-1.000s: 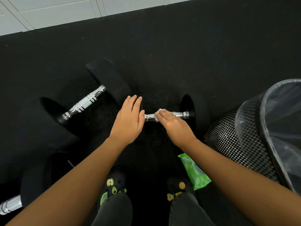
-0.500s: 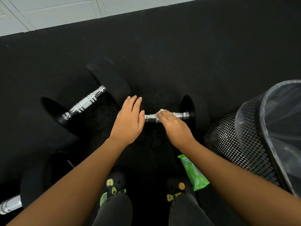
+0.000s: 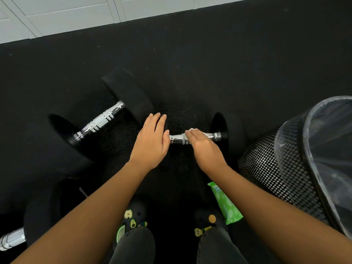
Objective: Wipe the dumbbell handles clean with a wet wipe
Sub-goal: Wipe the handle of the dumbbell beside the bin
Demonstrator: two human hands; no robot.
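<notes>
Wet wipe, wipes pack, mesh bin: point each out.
wet wipe (image 3: 191,129), head view, exposed white corner.
wipes pack (image 3: 226,205), head view, green wrapper's middle.
mesh bin (image 3: 266,164), head view, black mesh wall.

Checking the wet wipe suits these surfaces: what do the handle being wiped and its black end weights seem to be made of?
Handle: likely chromed steel, mirror-bright with knurled bands. End weight: matte black, probably rubber-coated, showing no shine.
</notes>
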